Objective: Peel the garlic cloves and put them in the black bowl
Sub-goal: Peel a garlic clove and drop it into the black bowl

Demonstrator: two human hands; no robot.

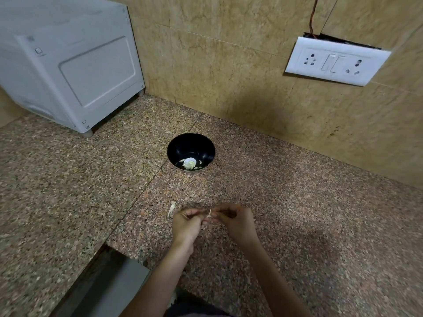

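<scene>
Speckled granite, brown and pink, made up the countertop (297, 213) that filled most of the frame, with two bare hands meeting over it just below centre. At upper left, a white appliance (68, 65) stood on short feet against the beige tiled wall (229, 65). At lower left, a dark recess with a grey metal edge (109, 282) cut into the stone.

A pale scrap of garlic skin (171, 208) lay on the counter just beside the left hand (186, 225), apart from it. That hand's fingers were curled inward, its fingertips pinching one end of a small garlic clove (209, 215) held in the air between the two hands.

Above the hands, at the centre of the frame and well apart from them, the black bowl (183, 143) sat upright on the counter near the wall. A few peeled cloves (189, 163) lay at its bottom, pale against the dark inside.

The right hand (235, 221) faced the left, its fingers bent and drawn together, thumb and fingertips pinching the clove's other side where a shred of papery skin stuck out. Whether the clove was already partly bare could not be told.

At upper right, a white switch plate (336, 60) with two sockets and two switches hung tilted on the wall, a red wire (313, 17) running up from the gap behind it.
</scene>
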